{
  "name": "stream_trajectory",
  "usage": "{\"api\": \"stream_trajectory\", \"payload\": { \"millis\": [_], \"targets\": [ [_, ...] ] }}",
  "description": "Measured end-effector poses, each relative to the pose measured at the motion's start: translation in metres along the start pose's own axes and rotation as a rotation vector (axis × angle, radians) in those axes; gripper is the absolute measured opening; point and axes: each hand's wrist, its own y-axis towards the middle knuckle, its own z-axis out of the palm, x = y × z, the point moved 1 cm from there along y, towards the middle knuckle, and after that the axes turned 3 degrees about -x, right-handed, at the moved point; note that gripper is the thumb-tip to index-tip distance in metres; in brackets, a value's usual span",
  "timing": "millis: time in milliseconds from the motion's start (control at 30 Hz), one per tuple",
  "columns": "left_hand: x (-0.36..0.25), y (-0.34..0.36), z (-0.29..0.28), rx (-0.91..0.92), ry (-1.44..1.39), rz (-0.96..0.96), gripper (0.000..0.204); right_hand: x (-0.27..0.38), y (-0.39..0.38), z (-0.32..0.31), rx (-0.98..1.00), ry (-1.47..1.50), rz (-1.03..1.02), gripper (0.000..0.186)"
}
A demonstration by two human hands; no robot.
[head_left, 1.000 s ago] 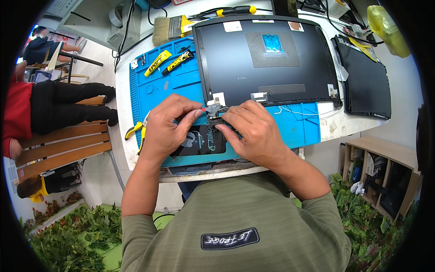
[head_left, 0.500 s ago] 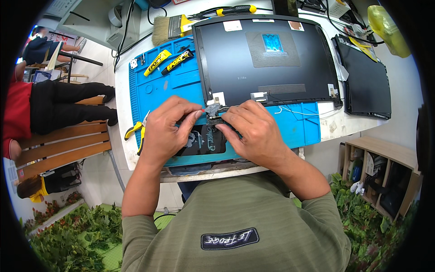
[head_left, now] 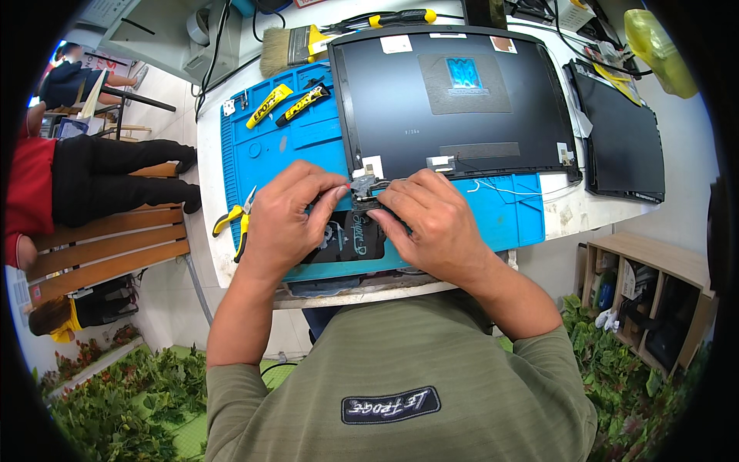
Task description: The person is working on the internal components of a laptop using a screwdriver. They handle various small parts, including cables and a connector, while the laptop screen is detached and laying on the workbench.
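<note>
A dark laptop lid (head_left: 385, 104) lies inner side up across the blue work mat (head_left: 265, 158). At its near left corner is a metal hinge (head_left: 366, 203), with a grey lump (head_left: 362, 184) beside it. My right hand (head_left: 433, 219) pinches the hinge between thumb and fingers. Just left of that corner, my left hand (head_left: 296, 215) is closed in a pinch, its fingertips close to the grey lump. Something small and reddish shows at those fingertips, too small to name. Below both hands lies a black sheet with light lettering (head_left: 346, 245), partly covered by the left hand.
A yellow tube (head_left: 269, 106) and a black-and-yellow tube (head_left: 302, 105) lie on the mat. Yellow-handled pliers (head_left: 242, 225) rest at the table's left edge. A wide brush (head_left: 285, 52) lies at the back, and a black laptop panel (head_left: 622, 135) on the right. People are at the left.
Almost nothing differs. My left fingertips have shifted very slightly at the hinge corner; my right hand keeps its grip on the hinge.
</note>
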Motion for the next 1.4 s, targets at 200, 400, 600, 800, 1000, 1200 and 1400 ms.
{"api": "stream_trajectory", "payload": {
  "millis": [200,400,600,800,1000,1200,1400],
  "targets": [
    [-0.002,0.003,-0.001,-0.030,0.006,0.028,0.012,0.001,0.000,0.001,0.001,0.003,0.004,0.023],
    [-0.006,0.006,-0.004,0.021,0.121,0.027,0.011,0.000,0.000,-0.001,0.005,-0.001,0.000,0.025],
    [-0.008,0.011,0.004,-0.010,0.064,0.083,0.010,-0.001,-0.001,0.001,0.010,0.001,0.001,0.020],
    [-0.007,0.010,0.001,0.007,0.087,0.038,0.012,-0.001,-0.001,0.000,0.001,0.009,-0.007,0.020],
    [-0.008,0.014,0.011,-0.019,0.054,0.089,0.011,0.000,-0.001,0.000,0.004,0.007,-0.004,0.019],
    [-0.009,0.009,0.005,0.007,0.087,0.056,0.011,0.000,0.000,-0.001,0.001,0.005,-0.006,0.024],
    [-0.009,0.011,0.007,-0.024,0.067,0.089,0.012,0.000,0.001,0.000,-0.008,0.002,-0.009,0.026]
  ]
}}
